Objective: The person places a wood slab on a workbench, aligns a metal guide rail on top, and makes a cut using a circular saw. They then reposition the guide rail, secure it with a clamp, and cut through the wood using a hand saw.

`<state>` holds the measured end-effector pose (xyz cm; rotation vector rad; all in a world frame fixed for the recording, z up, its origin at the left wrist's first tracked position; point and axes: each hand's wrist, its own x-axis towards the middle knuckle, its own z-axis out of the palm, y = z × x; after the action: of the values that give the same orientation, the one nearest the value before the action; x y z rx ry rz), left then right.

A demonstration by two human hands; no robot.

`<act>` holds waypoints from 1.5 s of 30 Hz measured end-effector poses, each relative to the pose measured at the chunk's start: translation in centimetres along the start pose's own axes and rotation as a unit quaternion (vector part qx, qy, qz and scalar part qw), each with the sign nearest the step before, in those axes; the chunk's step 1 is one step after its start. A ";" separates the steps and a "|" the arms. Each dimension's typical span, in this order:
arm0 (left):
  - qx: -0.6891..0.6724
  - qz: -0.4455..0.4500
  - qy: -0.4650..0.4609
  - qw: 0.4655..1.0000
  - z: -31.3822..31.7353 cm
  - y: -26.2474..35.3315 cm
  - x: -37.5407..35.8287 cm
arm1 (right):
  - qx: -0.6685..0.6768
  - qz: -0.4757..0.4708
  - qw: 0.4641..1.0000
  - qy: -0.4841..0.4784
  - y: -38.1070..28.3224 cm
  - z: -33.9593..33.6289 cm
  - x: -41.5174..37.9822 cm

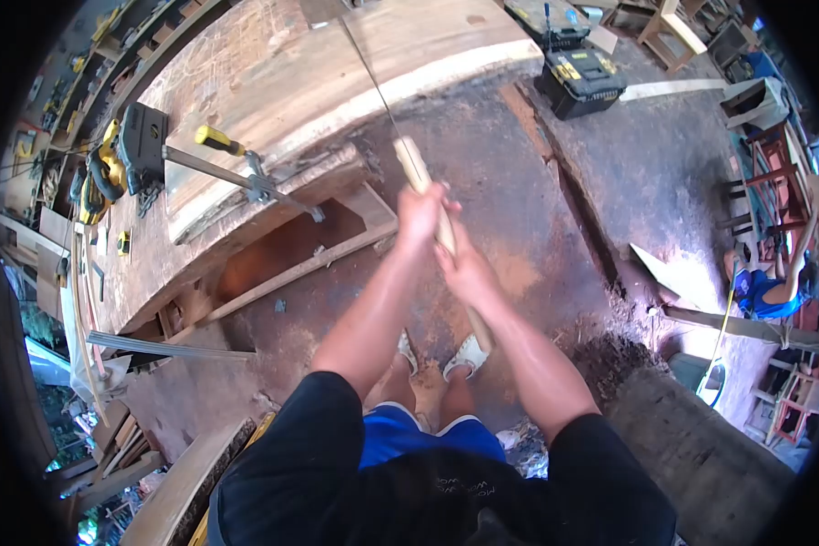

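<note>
Both my hands are wrapped around the long pale wooden handle of a pull saw. My left hand grips higher up, near the blade end. Just below it, my right hand closes on the handle, whose butt end points back toward my feet. The thin blade appears nearly edge-on and reaches over a thick wooden slab with a rough, pale edge. A bar clamp with a yellow handle sits at the slab's near left part.
A black toolbox stands beyond the slab's right end. On the left are a black case, yellow power tools and a tape measure. Metal bars jut out below. A long groove crosses the floor. Another person is at far right.
</note>
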<state>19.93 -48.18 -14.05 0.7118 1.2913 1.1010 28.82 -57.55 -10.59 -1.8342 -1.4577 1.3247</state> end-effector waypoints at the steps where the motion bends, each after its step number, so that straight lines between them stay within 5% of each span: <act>1: -0.007 0.011 0.017 1.000 0.0 0.6 0.4 | 0.009 0.009 1.000 -0.004 1.0 0.8 1.2; 8: 0.058 0.047 -0.012 0.997 -3.7 -14.5 -0.1 | 0.058 -0.160 0.980 0.105 17.4 10.3 2.6; 12: 0.114 -0.048 -0.011 0.992 -4.2 -23.9 -9.5 | 0.040 -0.064 0.995 0.067 24.5 11.0 -7.5; 13: 0.088 -0.073 -0.055 0.992 -3.7 -25.8 -11.6 | -0.052 0.048 0.997 -0.001 25.3 9.5 -10.1; 14: 0.102 -0.128 -0.047 0.985 -2.2 -23.0 -14.9 | -0.024 0.008 0.999 0.029 26.3 8.6 -12.6; 17: 0.087 -0.190 -0.220 0.953 -3.2 -33.7 -20.6 | -0.076 0.126 0.989 0.001 29.5 6.0 -20.5; 18: 0.079 -0.232 -0.258 0.935 -2.3 -29.0 -21.9 | -0.111 0.163 0.980 -0.011 30.7 5.5 -22.8; 21: 0.108 -0.282 -0.349 0.887 -1.4 -28.5 -22.8 | -0.090 0.156 0.983 0.027 31.7 4.6 -25.9; 26: 0.172 -0.175 -0.435 0.866 -0.9 -22.4 -21.1 | -0.036 0.114 0.989 0.088 30.1 5.0 -23.3; 28: 0.137 -0.126 -0.408 0.894 -1.3 -19.3 -19.5 | -0.004 0.002 0.992 0.125 28.3 5.3 -19.7; 30: 0.213 -0.097 -0.302 0.924 -1.6 -16.0 -17.9 | 0.037 0.001 0.993 0.115 23.1 4.9 -16.4; 32: 0.081 -0.038 -0.234 0.968 -1.7 -13.4 -15.7 | 0.026 0.038 0.998 0.053 21.0 5.0 -12.9; 34: 0.083 -0.038 -0.168 0.981 -1.7 -9.7 -13.3 | 0.047 -0.113 0.986 0.114 17.2 5.0 -10.0; 36: 0.020 -0.019 -0.121 0.992 -1.4 -7.8 -11.1 | 0.048 -0.091 0.991 0.087 14.7 4.4 -8.2; 45: -0.055 -0.021 -0.110 0.992 -0.9 -6.2 -9.5 | 0.056 -0.109 0.989 0.078 10.5 3.2 -7.8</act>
<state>21.27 -59.30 -16.18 0.6999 1.0468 1.0219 31.29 -68.99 -17.33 -1.6168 -1.4259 1.1064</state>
